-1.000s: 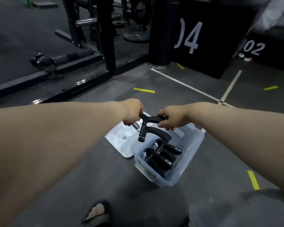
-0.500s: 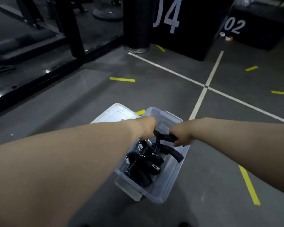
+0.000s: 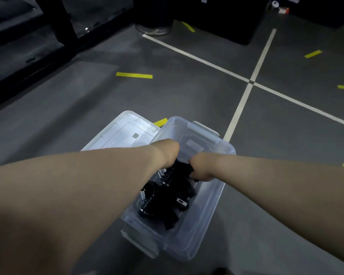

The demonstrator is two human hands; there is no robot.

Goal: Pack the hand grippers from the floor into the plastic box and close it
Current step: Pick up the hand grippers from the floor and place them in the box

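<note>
A clear plastic box (image 3: 211, 211) stands open on the grey floor, with several black hand grippers (image 3: 165, 205) with metal springs piled inside. Both hands reach down into the box. My left hand (image 3: 167, 153) and my right hand (image 3: 201, 167) each grip one handle of a black hand gripper (image 3: 182, 168), held low over the pile. The fingers are mostly hidden behind the knuckles. The box's clear lid (image 3: 125, 133) lies flat on the floor, touching the box's far left side.
White lines (image 3: 244, 98) and short yellow tape marks (image 3: 134, 75) cross the floor beyond the box. A black rack frame (image 3: 28, 62) runs along the left. A dark column base (image 3: 154, 26) and black boxes (image 3: 226, 20) stand at the back.
Both hands have lowered the black hand gripper from above the box down into it, onto the pile. The view has tilted down and come closer to the box.
</note>
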